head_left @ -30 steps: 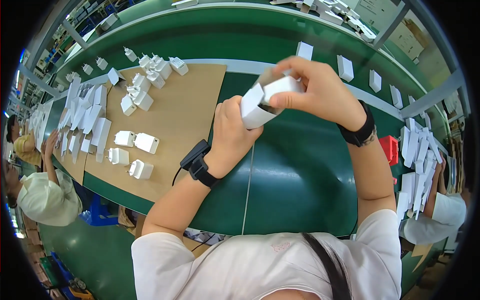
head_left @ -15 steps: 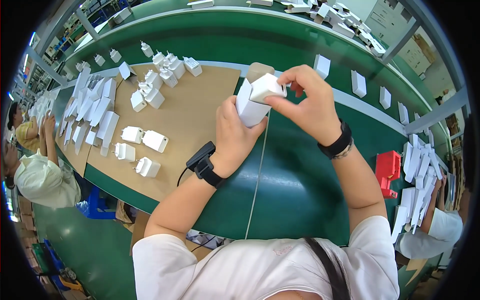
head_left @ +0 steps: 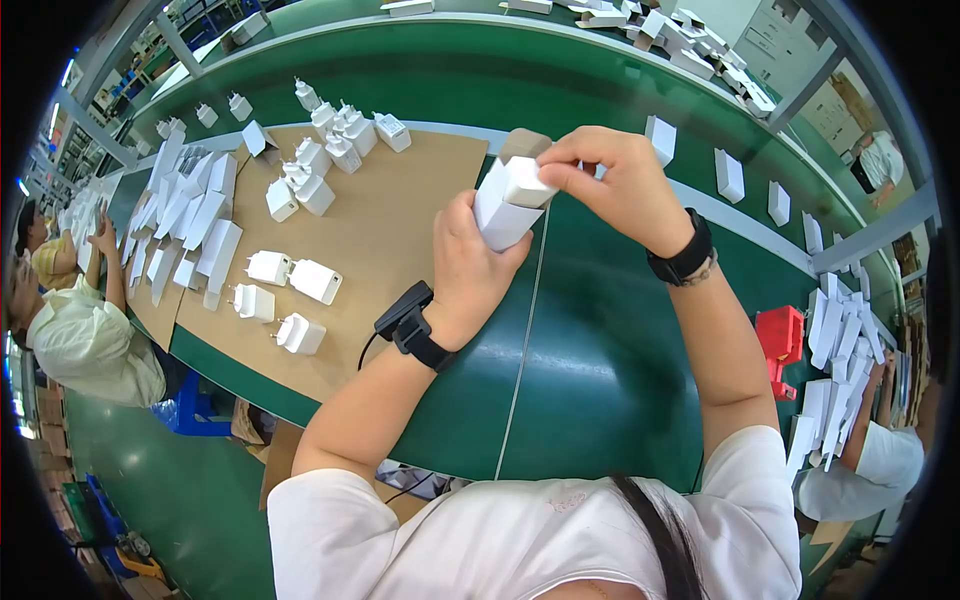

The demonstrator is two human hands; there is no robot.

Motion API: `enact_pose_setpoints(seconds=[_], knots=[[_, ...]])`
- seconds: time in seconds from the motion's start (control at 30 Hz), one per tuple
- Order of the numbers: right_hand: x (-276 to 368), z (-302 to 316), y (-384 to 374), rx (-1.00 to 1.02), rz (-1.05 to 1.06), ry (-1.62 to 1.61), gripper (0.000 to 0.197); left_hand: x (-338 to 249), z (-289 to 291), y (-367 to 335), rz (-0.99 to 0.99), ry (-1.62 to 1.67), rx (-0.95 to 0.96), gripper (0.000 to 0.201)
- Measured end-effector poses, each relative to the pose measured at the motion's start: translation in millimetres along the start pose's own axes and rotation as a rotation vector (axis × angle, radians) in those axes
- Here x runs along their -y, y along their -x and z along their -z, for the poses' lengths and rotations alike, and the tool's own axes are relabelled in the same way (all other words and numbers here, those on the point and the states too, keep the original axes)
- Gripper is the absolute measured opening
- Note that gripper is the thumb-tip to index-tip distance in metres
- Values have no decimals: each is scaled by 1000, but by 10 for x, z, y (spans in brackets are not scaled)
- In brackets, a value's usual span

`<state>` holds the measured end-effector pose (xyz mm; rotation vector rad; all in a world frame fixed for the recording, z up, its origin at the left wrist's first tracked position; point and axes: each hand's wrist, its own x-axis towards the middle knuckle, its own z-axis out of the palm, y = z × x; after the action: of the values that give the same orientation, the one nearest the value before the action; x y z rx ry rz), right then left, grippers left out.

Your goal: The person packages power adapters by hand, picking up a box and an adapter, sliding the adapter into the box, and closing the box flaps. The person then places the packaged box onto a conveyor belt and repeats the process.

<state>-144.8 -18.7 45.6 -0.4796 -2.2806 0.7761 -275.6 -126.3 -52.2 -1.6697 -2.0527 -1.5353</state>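
Two hands on one small white carton (head_left: pixel 508 203), held up above the green workbench (head_left: pixel 600 340).
Left hand (head_left: pixel 468 262) wraps the carton's body from below, fingers curled snug; right hand (head_left: pixel 612 182) pinches its top flap shut-fingered. Left of the carton, white plug adapters (head_left: pixel 300 280) lie on a brown cardboard sheet (head_left: pixel 400 220); right of it, a red tool (head_left: pixel 780 338) sits on the bench.
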Motion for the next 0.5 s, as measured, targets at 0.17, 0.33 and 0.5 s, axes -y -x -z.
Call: enact_pose_setpoints(seconds=[0.17, 0.33, 0.5], knots=[[87, -73, -39, -59, 220, 113, 10, -7, 37, -10, 73, 85, 17, 62], [-24, -342, 162, -72, -209, -398, 68, -24, 54, -87, 162, 304, -34, 68], [-856, -619, -366, -110, -538, -745, 50, 104, 84, -25, 21, 76, 48, 81]])
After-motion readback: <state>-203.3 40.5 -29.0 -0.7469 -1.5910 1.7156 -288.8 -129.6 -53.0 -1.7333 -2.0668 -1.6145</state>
